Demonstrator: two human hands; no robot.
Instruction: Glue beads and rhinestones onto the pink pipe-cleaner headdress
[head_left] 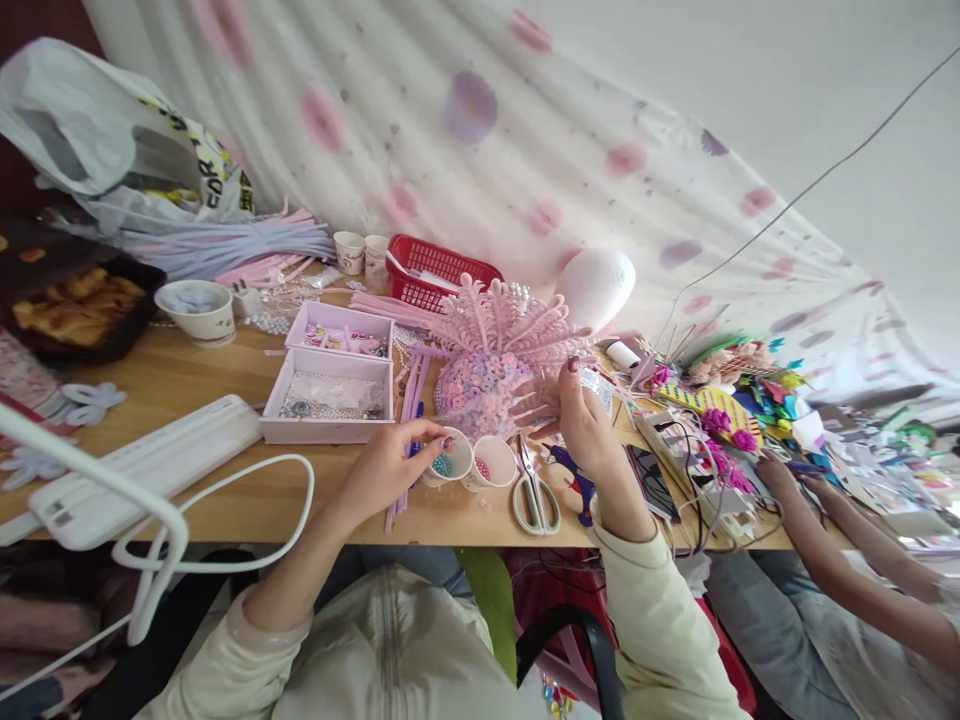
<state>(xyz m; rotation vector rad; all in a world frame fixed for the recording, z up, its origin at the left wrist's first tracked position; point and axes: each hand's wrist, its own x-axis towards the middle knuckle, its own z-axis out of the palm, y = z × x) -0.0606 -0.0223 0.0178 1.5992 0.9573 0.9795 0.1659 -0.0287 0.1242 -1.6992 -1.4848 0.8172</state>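
Note:
My left hand [394, 460] is closed in a pinch at the rim of a paper cup [459, 466] with teal beads [442, 464] in it. Whatever its fingertips hold is too small to make out. Right beside stands a second paper cup [504, 478] with pink beads [482, 468]. My right hand [581, 415] is raised with thumb up and fingers spread, next to a rounded piece [480, 385] covered in pink and lilac flowers. Pink feather-like plumes [499, 315] fan out above it. Scissors [535, 495] and a blue glue gun [576, 475] lie below my right hand.
Lilac trays [274, 400] of beads and charms sit left of the cups, near a white power strip [146, 470]. Behind are a red basket [442, 262] and a white foam egg shape [598, 288]. To the right, another person's hands [780, 475] work among cables and craft pieces.

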